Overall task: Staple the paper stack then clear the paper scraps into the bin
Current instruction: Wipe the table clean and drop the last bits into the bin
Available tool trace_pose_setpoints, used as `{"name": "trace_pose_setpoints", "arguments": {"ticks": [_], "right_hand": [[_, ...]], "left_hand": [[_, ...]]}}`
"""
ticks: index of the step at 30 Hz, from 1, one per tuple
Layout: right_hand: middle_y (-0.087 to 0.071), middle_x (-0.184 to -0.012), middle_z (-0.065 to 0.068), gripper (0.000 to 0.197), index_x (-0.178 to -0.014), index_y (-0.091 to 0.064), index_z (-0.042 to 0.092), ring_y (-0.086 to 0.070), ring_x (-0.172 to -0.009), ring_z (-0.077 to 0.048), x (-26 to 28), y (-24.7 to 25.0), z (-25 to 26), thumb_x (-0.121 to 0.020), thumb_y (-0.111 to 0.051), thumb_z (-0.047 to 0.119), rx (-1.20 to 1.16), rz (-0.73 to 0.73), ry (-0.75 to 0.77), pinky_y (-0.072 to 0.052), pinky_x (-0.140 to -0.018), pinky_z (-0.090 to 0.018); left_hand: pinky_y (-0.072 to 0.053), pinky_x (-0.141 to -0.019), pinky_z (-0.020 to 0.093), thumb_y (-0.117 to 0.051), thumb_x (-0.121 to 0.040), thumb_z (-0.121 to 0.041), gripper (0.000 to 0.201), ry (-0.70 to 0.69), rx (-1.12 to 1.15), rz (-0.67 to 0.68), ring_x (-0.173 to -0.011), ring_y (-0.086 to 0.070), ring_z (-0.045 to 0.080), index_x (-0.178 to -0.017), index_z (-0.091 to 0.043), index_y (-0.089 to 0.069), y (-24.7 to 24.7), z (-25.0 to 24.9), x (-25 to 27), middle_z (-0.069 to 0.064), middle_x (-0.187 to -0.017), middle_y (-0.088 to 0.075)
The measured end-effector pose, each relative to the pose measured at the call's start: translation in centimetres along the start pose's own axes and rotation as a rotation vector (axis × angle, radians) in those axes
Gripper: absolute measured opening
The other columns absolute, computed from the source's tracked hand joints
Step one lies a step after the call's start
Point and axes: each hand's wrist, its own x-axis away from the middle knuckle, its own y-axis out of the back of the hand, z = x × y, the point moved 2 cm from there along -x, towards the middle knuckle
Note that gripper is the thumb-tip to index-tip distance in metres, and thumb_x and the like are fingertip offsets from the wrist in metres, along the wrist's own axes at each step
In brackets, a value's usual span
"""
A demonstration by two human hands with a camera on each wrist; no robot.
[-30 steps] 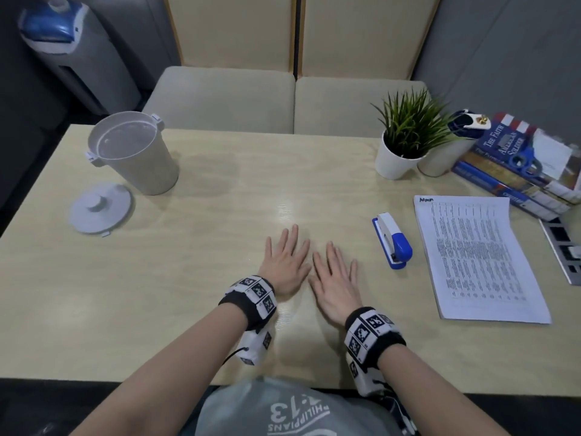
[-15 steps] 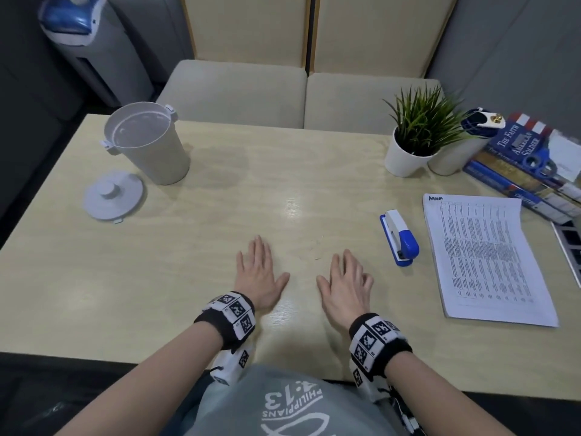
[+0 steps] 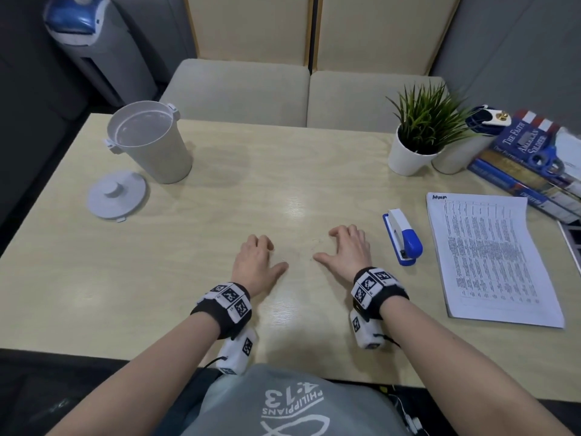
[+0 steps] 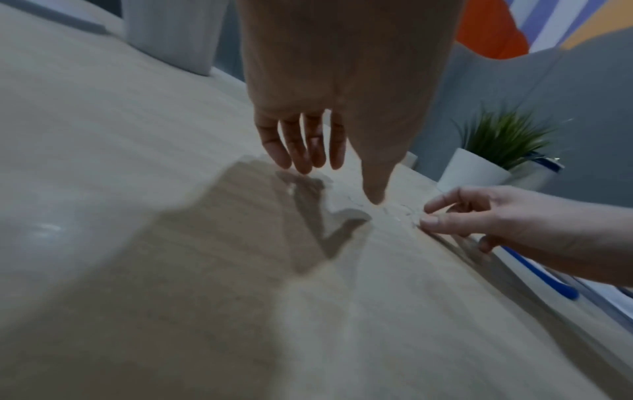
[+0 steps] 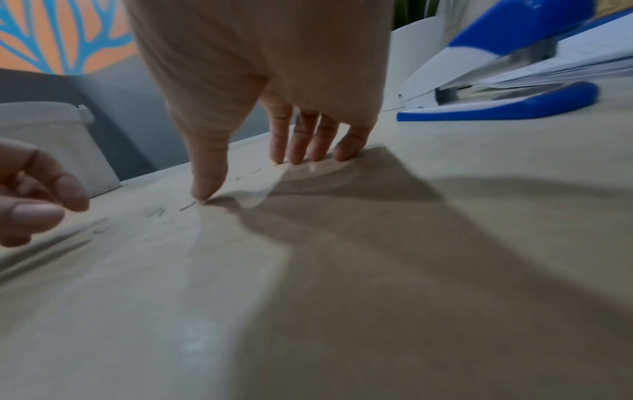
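The printed paper stack lies flat at the table's right, with the blue-and-white stapler just left of it. The white bin stands open at the far left, its lid on the table beside it. My left hand and right hand are near the front middle, a hand's width apart, fingers arched with tips on the tabletop, holding nothing. Tiny thin bits lie between them, also visible in the right wrist view as bits by the thumb.
A potted plant in a white pot, a second white cup and a pile of books with blue scissors on top line the far right. A dark device pokes in at the right edge. Cushioned seats stand behind the table.
Both hands lay flat and side by side a second ago. They have slid apart, and their fingers have arched so that only the tips touch the table.
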Motion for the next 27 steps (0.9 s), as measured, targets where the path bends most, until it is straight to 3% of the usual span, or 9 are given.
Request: {"name": "trace_pose_setpoints", "arguments": {"ticks": [3,7,12,19,23,27], "right_hand": [[-0.049,-0.114,0.001,0.051,-0.111,-0.055,0.025,-0.042,-0.112,-0.021,-0.6,-0.4,0.8,-0.07,-0.068,0.053,-0.021,-0.006,0.028,-0.037,-0.093,-0.034],[-0.055,-0.108,-0.001,0.029,-0.101,-0.065,0.019,-0.046,-0.108,-0.023,-1.1,-1.0,1.0,-0.078,-0.069,0.037,-0.15,-0.086,-0.002,-0.039,-0.093,-0.035],[-0.059,-0.097,-0.004,0.016,-0.09,-0.071,0.012,-0.052,-0.102,-0.024,-1.1,-1.5,1.1,-0.082,-0.067,0.025,-0.242,-0.158,-0.024,-0.042,-0.088,-0.031],[-0.06,-0.1,-0.006,0.022,-0.092,-0.065,0.012,-0.053,-0.101,-0.022,-1.0,-1.5,1.4,-0.08,-0.069,0.03,-0.258,-0.153,-0.134,-0.043,-0.093,-0.035],[-0.063,-0.1,-0.009,0.012,-0.087,-0.068,0.011,-0.058,-0.099,-0.026,-1.5,-1.3,2.1,-0.082,-0.065,0.022,-0.238,-0.15,-0.177,-0.044,-0.09,-0.035],[-0.064,-0.106,-0.014,0.016,-0.093,-0.066,0.005,-0.057,-0.103,-0.031,-2.1,-1.1,2.7,-0.091,-0.054,0.016,-0.108,-0.065,-0.146,-0.045,-0.086,-0.037]], "left_hand": [[-0.046,-0.088,0.038,-0.07,-0.076,-0.049,0.049,-0.004,-0.013,0.041,-0.101,-0.05,0.024,-0.106,-0.016,-0.05,-0.5,-0.2,-0.3,0.005,-0.108,-0.05],[-0.045,-0.089,0.038,-0.071,-0.077,-0.042,0.047,-0.041,-0.002,0.028,-0.104,-0.05,0.025,-0.11,-0.015,-0.05,-0.9,-1.6,-1.0,0.007,-0.112,-0.05],[-0.042,-0.09,0.034,-0.07,-0.08,-0.034,0.041,-0.042,0.051,0.014,-0.106,-0.049,0.026,-0.11,-0.013,-0.051,-1.2,-2.6,-1.9,0.008,-0.112,-0.05],[-0.041,-0.08,0.03,-0.072,-0.078,-0.033,0.035,0.041,0.1,-0.004,-0.091,-0.05,0.021,-0.1,-0.013,-0.054,-1.0,-1.2,-1.9,0.001,-0.096,-0.048],[-0.039,-0.073,0.027,-0.071,-0.079,-0.029,0.024,0.048,0.115,0.02,-0.085,-0.053,0.02,-0.091,-0.012,-0.059,-0.9,-1.1,-2.1,0.0,-0.09,-0.05],[-0.038,-0.072,0.026,-0.07,-0.08,-0.024,0.015,0.039,0.114,0.048,-0.087,-0.057,0.022,-0.086,-0.013,-0.063,-0.8,-1.9,-2.8,0.003,-0.091,-0.059]]}}
